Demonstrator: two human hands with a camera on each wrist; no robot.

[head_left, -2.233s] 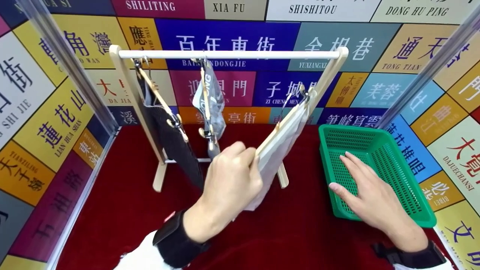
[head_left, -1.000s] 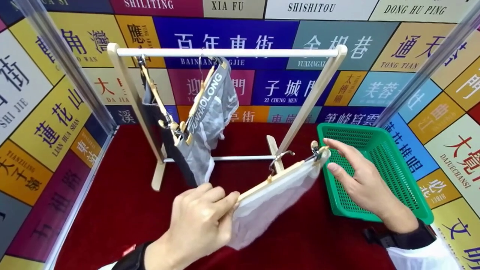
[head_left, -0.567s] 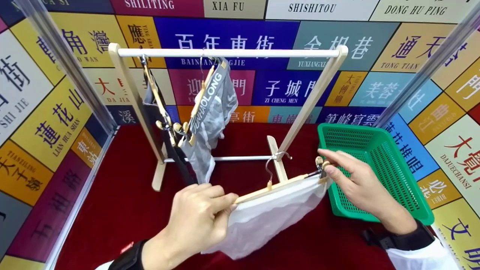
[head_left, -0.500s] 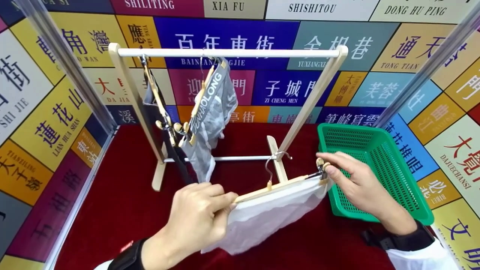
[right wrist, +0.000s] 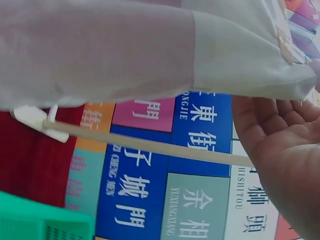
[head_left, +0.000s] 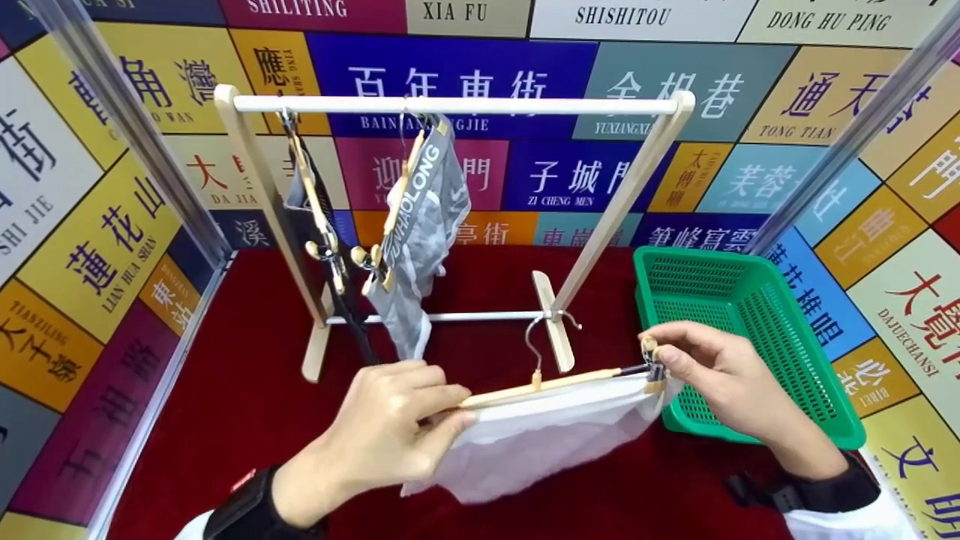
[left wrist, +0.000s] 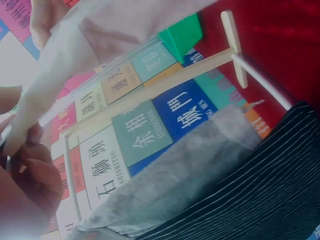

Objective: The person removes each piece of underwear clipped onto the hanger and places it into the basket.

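We have the hanger (head_left: 570,381) off the rack (head_left: 465,106), held on the rack's near side, approx. in front of its R half & well below the top rail. The white garment (head_left: 540,442) hangs from it, above the red cloth (head_left: 225,412) in front of the rack.

Key relation: the hanger's long axis runs abt parallel to the rack's top rail, R end angled a bit toward the rack. Our two hands sit at opp. ends of that axis, bar btwn them. Our L hand (head_left: 394,424), in front of the rack's L half, has thumb & fingers curled round the L end; any clip there is hidden. Our R hand (head_left: 731,375), in front & to the R of the rack's R foot, pinches the R-end clip (head_left: 649,349) btwn thumb & index, so R is the nearer hand for that clip; bar & garment lie from those fingers toward the rack's L side. Hook's up mid-bar, its curl overlapping the rack's R foot in head view; can't tell if touching.

On the rack's L half: dark striped garment (left wrist: 260,190) & grey lettered garment (head_left: 431,225), each on its own hanger. Green basket (head_left: 705,255): R of rack.
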